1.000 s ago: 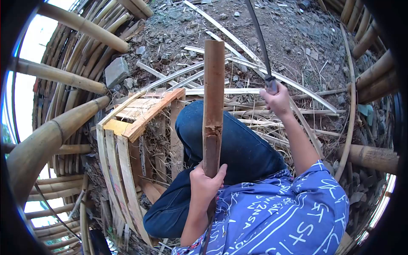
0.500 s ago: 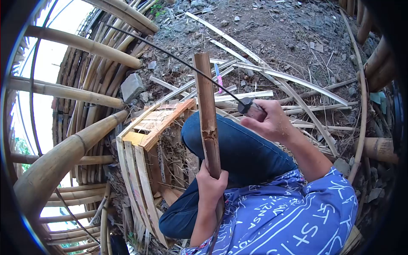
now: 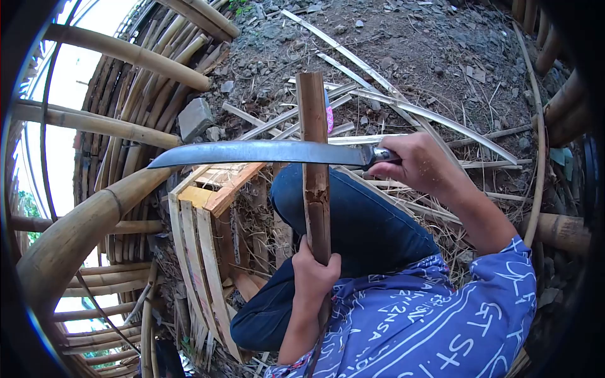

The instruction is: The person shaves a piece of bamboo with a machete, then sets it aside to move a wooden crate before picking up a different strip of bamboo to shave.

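My right hand [image 3: 413,162] is closed round the handle of a machete [image 3: 252,152], whose long blade points left with its flat side toward me. The blade crosses in front of a split bamboo piece [image 3: 313,113] that stands nearly upright over my bent knee. My left hand [image 3: 312,268] grips this bamboo near its lower part, fingers wrapped round it. The bamboo's brown inner face shows, with a broken node [image 3: 316,196] below the blade. Its lower end runs down beside my shirt.
A wooden crate [image 3: 195,252] stands left of my legs. Pale bamboo strips [image 3: 441,120] lie across the stony ground, with a pink-handled knife [image 3: 329,116] behind the bamboo piece. A grey concrete block [image 3: 195,118] sits by stacked bamboo, and thick bamboo poles [image 3: 94,214] line the left.
The machete has turned from edge-on and slanting up-left to nearly level, its flat side now showing across the bamboo. My left hand keeps its hold; the bamboo has shifted slightly right.
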Demonstrator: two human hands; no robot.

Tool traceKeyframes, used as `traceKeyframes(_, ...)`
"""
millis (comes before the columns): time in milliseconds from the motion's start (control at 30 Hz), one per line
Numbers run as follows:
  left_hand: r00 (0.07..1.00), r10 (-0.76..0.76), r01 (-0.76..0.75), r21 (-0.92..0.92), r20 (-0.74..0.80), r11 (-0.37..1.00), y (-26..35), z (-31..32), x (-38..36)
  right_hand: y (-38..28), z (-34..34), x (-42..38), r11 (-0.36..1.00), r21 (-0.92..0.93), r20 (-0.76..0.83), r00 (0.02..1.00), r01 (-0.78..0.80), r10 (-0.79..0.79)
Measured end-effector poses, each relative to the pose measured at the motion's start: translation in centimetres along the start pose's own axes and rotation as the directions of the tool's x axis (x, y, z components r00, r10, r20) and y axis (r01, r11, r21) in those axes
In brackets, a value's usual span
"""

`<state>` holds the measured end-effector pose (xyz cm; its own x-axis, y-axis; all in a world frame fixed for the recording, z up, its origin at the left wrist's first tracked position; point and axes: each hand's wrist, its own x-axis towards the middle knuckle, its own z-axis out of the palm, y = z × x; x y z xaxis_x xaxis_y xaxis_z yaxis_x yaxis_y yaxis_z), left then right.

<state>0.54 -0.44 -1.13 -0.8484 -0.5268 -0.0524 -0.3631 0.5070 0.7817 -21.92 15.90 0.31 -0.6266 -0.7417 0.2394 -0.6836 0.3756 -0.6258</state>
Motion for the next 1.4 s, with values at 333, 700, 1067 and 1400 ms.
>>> traceKeyframes(333, 0.993, -0.118, 0.118, 0.001, 0.026, 0.993, 0.9, -0.3, 0.2, 5.6, 0.9, 4.2, 0.946, -0.142, 0.002, 0.956, 0.292, -0.294)
traceKeyframes(700, 0.993, -0.100, 0.101, -0.009, 0.066, 0.995, 1.0, -1.1, 0.0, 11.8, -0.9, 4.4, 0.967, -0.231, -0.271, 0.948, 0.103, -0.165)
traceKeyframes(1067, 0.992, -0.109, 0.113, -0.055, 0.065, 0.992, -0.1, -0.9, 0.2, 7.7, 2.1, -2.2, 0.874, 0.422, -0.275, 0.885, -0.240, 0.376)
traceKeyframes(1400, 0.999, -0.002, 0.007, 0.126, -0.039, 0.992, -0.1, -0.2, -0.9, 1.4, -0.8, 3.5, 0.988, -0.156, 0.005, 1.000, 0.021, -0.021)
